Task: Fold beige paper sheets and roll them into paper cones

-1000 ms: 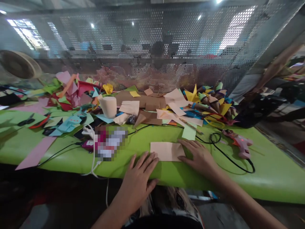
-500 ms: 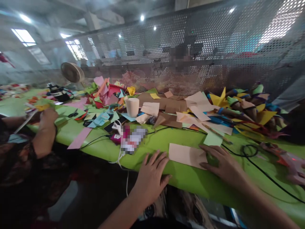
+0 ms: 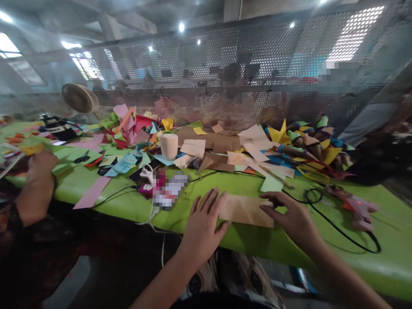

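Overlapping paper point(image 3: 245, 210) more now: left hand point(image 3: 203, 227)

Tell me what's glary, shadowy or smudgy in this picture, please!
Head view: a small, white ceiling light glares near the top; head view: shadow darkens the bright green table covering in front of the flat, tan rectangular paper; head view: the co-worker's bare hand at far left looks soft and blurry; head view: square blocks blot out something left of the paper.
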A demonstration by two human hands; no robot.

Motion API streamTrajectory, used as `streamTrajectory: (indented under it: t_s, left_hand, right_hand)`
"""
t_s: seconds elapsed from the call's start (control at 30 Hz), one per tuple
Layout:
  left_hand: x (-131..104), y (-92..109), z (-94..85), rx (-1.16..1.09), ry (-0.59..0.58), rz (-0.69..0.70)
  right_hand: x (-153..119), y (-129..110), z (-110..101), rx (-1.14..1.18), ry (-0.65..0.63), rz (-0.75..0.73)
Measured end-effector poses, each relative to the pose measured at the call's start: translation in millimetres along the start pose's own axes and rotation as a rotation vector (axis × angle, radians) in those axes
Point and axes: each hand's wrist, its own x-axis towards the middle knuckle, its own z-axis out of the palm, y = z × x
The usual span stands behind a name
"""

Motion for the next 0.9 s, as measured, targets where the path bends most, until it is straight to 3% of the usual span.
streamTrajectory:
  t_s: [0.2,0.33,0.43,0.57,0.73,0.9]
  left_hand:
    - [21,15,0.0,-0.068,0.107,0.105]
    - [21,18,0.2,-0.201,0.225,0.221]
    - [14,12,3.9,-0.255,0.289,0.234]
    - [1,-1,13.3,-0.258,0.281,0.237]
    - [-13,-15,20.8,-0.259,0.232,0.232]
    - [-25,-23,17.5,-0.212,0.150,0.226]
  right_hand:
    - [-17,-38,-7,-0.164,0.211,-0.416]
    - [-37,-51,-8,-0.196,0.162,-0.592]
    - [-47,-49,-7,-0.198,0.017,-0.599]
    - [-53,-31,-8,-0.246,-0.102,-0.502]
    - [-58,-9,-6,-0.228,-0.121,-0.466]
    - [-62,-4,-5,-0.207,-0.120,-0.442]
